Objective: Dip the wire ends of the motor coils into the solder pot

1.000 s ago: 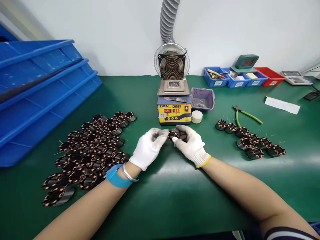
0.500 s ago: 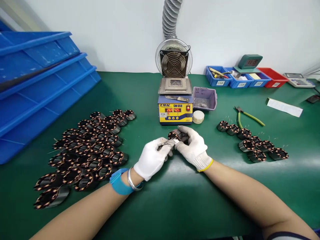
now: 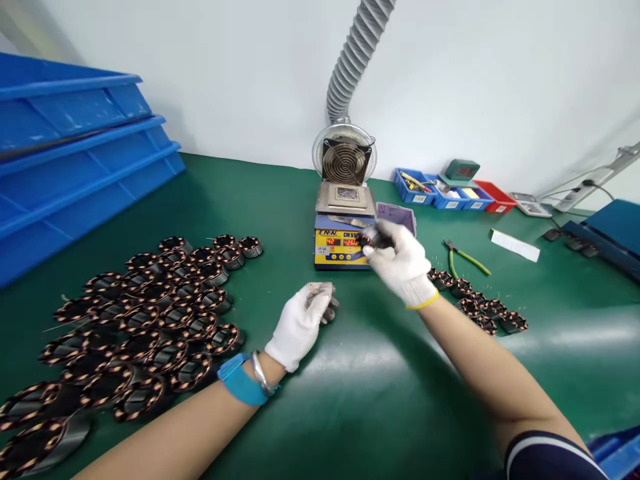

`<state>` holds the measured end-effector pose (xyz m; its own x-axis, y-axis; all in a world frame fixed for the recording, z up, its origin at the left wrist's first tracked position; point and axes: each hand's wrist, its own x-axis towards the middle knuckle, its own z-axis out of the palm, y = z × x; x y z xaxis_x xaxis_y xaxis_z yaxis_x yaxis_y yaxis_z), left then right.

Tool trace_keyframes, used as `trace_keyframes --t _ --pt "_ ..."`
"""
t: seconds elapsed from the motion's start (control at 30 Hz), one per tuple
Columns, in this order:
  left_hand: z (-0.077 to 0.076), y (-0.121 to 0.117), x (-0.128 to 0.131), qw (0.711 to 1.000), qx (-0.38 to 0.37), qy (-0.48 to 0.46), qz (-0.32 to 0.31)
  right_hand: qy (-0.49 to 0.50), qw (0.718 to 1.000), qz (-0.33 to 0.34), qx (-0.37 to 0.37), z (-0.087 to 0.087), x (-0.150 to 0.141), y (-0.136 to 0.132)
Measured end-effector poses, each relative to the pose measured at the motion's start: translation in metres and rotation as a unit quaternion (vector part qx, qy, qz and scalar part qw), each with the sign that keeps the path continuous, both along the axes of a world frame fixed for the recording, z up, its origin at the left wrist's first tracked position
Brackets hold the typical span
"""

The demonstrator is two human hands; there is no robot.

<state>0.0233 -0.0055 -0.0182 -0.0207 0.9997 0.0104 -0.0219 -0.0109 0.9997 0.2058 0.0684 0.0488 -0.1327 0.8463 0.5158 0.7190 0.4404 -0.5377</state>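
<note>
My right hand (image 3: 400,257), in a white glove with dark fingertips, grips a motor stator (image 3: 369,237) wound with copper wire. It is raised in front of the solder pot (image 3: 343,243), a yellow and blue unit with red digits. My left hand (image 3: 304,323), gloved too, is low over the green table with curled fingers pressed together; what they hold, if anything, is hidden. Left of it stand many stators (image 3: 173,320) in rows. A smaller group of stators (image 3: 487,308) is on the right, beside green-handled cutters (image 3: 467,259).
A fan (image 3: 345,162) with a grey duct (image 3: 357,57) stands behind the pot. A purple bin (image 3: 400,215) is partly behind my right hand. Blue trays (image 3: 75,173) are stacked at left. Small blue boxes (image 3: 417,195) and a red box (image 3: 496,199) line the wall.
My right hand has lifted the stator away from my left hand, up and right toward the solder pot. My left hand stays low. The view has shifted to the right.
</note>
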Motion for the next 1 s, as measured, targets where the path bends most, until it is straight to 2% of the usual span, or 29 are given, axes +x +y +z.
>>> trace_keyframes --t 0.13,0.2,0.27,0.4,0.63,0.9,1.0 --pt "-0.002 0.005 0.002 0.999 -0.02 -0.008 -0.041 -0.186 0.98 -0.067 0.033 0.058 -0.003 0.078" --pt "-0.006 0.006 0.001 0.998 -0.011 -0.002 -0.055 -0.269 0.959 -0.082 0.031 0.077 -0.011 0.111" --pt "-0.009 0.007 0.001 0.998 -0.003 0.0 -0.066 -0.334 0.938 -0.087 0.03 0.086 -0.022 0.135" --pt "-0.009 0.009 0.002 0.997 -0.004 0.001 -0.076 -0.422 0.902 -0.084 0.025 0.085 -0.043 0.154" --pt "-0.002 0.01 0.003 0.995 0.003 0.037 -0.093 -0.497 0.864 -0.082 0.012 0.073 -0.058 0.154" --pt "-0.003 0.01 0.002 0.995 0.012 0.043 -0.093 -0.499 0.862 -0.085 0.002 0.075 -0.06 0.155" --pt "-0.006 0.011 0.003 0.996 0.019 0.039 -0.081 -0.468 0.879 -0.091 0.01 0.08 -0.055 0.154"
